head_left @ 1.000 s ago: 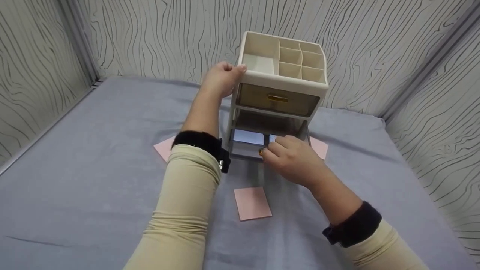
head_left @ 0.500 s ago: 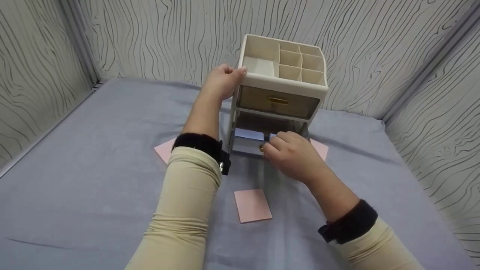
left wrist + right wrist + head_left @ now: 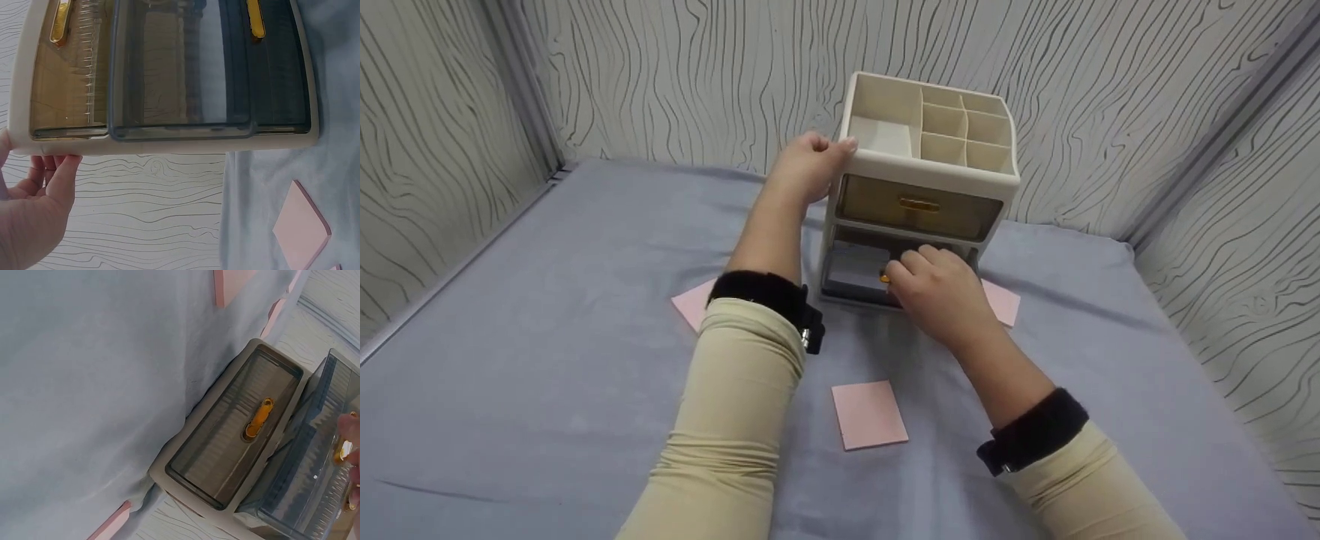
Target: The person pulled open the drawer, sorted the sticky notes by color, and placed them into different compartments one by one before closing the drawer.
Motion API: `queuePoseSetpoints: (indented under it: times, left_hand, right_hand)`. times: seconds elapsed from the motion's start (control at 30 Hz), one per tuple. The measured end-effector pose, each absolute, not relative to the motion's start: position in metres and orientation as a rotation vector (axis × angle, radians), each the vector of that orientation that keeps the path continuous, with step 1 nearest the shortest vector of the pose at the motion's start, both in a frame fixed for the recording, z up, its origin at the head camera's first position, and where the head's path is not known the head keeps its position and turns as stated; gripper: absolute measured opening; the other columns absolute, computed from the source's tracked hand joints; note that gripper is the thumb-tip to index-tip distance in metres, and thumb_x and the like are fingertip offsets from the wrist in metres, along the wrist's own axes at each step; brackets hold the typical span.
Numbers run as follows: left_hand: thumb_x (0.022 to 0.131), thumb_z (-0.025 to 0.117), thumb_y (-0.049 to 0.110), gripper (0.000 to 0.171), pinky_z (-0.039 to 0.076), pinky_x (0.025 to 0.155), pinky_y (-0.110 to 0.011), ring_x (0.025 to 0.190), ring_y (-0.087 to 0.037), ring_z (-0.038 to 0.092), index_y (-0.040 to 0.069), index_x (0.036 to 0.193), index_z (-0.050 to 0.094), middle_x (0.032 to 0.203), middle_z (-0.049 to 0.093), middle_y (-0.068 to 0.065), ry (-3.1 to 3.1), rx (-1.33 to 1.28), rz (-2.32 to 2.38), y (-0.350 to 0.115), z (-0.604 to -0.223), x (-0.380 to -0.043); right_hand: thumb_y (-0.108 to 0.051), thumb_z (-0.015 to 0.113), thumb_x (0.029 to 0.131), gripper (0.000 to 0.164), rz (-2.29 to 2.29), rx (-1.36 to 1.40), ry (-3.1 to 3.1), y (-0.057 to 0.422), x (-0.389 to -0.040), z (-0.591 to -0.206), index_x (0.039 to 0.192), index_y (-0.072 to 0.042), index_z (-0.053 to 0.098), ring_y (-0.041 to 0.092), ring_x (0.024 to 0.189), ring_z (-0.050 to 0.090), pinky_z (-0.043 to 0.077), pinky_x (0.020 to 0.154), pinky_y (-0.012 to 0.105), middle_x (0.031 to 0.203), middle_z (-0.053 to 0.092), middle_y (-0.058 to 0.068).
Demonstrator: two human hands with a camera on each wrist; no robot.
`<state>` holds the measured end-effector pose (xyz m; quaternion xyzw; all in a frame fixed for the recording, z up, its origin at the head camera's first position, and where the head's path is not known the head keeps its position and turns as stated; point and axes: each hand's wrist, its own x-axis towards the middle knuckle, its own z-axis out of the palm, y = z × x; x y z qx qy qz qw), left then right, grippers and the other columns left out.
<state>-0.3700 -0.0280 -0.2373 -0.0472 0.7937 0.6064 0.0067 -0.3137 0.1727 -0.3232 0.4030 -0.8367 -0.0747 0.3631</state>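
Note:
A cream desktop organizer [image 3: 937,171] with smoky see-through drawers stands at the back centre. My left hand [image 3: 810,169] holds its upper left edge, the thumb on the front rim and the other fingers at the side. With curled fingers, my right hand [image 3: 941,300] grips the gold handle [image 3: 343,450] of the middle drawer [image 3: 855,266]. That drawer juts a little from the frame in both wrist views. The top drawer [image 3: 877,204] sits flush. So does the bottom drawer [image 3: 225,444], its gold handle showing in the right wrist view.
A flat pink square pad [image 3: 870,415] lies on the grey cloth [image 3: 547,337] in front of the organizer. Other pink pads, one to the left [image 3: 690,302] and one to the right [image 3: 1001,302], are partly hidden by the arms and hand. Patterned walls [image 3: 697,82] stand behind.
The middle drawer has slid back into the organizer, my right hand moving inward with its handle. My left hand keeps its hold on the upper left edge.

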Motion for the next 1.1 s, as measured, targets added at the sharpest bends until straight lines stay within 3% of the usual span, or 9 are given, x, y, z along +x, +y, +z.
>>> queuePoseSetpoints:
  times: [0.37, 1.1]
  left_hand:
    - [0.078, 0.053, 0.052, 0.038, 0.041, 0.072, -0.028, 0.087, -0.015, 0.048, 0.017, 0.094, 0.052, 0.096, 0.053, 0.0, 2.497, -0.13, 1.882, -0.027, -0.236, -0.368]
    - [0.079, 0.053, 0.05, 0.038, 0.042, 0.073, -0.028, 0.088, -0.015, 0.049, 0.016, 0.094, 0.053, 0.096, 0.054, 0.0, 2.5, -0.108, 1.891, -0.024, -0.236, -0.368]
  right_hand:
    - [-0.012, 0.056, 0.082, 0.006, -0.312, 0.815, -2.373, 0.167, -0.328, -0.321, 0.086, -0.009, 0.053, 0.023, 0.064, 0.051, 0.046, 0.054, 0.036, 0.074, 0.052, 0.007]
    - [-0.005, 0.051, 0.084, 0.016, -0.338, 0.701, -2.459, 0.165, -0.342, -0.326, 0.1, -0.004, 0.049, 0.028, 0.068, 0.054, 0.046, 0.053, 0.04, 0.084, 0.053, 0.012]
